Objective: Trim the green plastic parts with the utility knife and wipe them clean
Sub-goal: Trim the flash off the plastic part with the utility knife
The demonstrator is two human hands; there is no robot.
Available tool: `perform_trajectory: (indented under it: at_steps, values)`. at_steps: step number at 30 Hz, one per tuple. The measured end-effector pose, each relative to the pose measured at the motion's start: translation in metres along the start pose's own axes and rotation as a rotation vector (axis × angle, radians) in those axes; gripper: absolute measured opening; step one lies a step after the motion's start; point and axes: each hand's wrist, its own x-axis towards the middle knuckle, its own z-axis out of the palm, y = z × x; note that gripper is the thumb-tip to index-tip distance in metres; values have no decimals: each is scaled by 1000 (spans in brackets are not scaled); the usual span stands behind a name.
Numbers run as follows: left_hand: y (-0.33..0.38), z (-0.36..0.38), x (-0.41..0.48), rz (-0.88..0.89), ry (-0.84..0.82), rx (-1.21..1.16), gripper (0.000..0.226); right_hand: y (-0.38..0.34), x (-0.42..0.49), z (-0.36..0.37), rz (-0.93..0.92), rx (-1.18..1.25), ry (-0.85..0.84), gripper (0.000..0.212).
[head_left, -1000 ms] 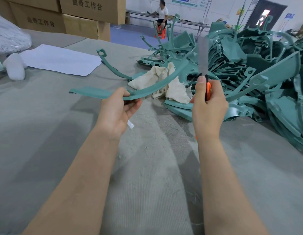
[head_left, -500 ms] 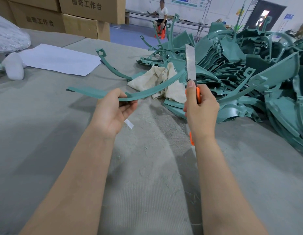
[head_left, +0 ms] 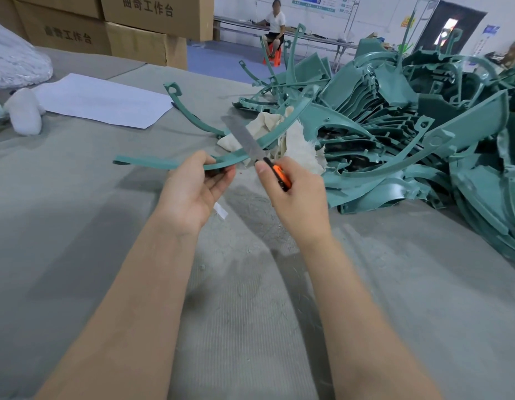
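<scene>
Trim stage, on one piece. The left hand (head_left: 197,186) pinches a long curved green part (head_left: 164,164), thumb on top and fingers under it, and holds it clear of the bench (head_left: 77,241). The right hand (head_left: 296,194) is curled round the orange handle of the utility knife (head_left: 255,153), thumb lying up toward the blade. The blade is run out long and leans up and to the left, crossing the part just beside the left thumb. Whether the edge is actually biting the plastic I cannot tell; it looks at or very near the part's edge. The part runs from a free end well left of the left hand, passes between the two hands, then arcs up and away over the cloth (head_left: 294,140). The cloth lies crumpled on the bench beyond the hands, against the foot of the big pile of green parts (head_left: 395,125), with neither hand on it, so I judge wiping of this piece not begun. Fine scraps on the bench under the arms suggest some trimming done here. One similar curved part (head_left: 190,114) lies apart to the left of the pile; finished or not, cannot say. The heap is large and unsorted, so by my reading most of the job remains
</scene>
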Motion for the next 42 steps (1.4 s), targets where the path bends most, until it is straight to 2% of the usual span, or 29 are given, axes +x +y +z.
perform_trajectory:
  at_steps: [4,9,11,21,33,36,39,42]
  values:
    - [0,0,-2,-37,-25,-89,19,-4,-3,6,-37,-13,-41,42]
    - [0,1,-2,-67,-39,-153,20,4,3,-4,65,26,168,39]
    - [0,2,-3,-75,-43,-164,21,6,3,-6,88,26,203,36]
    - [0,4,-8,-107,-32,-232,19,0,1,-4,40,86,146,37]
    - [0,5,-9,-91,0,-225,18,-7,-6,14,-80,-7,-53,40]
    - [-2,6,-9,-82,-51,-234,19,-13,-5,10,-16,114,-26,45]
    - [-7,10,-9,-39,-114,-218,17,-22,0,-2,104,372,120,50]
    - [-19,14,-11,83,-216,-29,7,-20,6,-14,243,549,151,40]
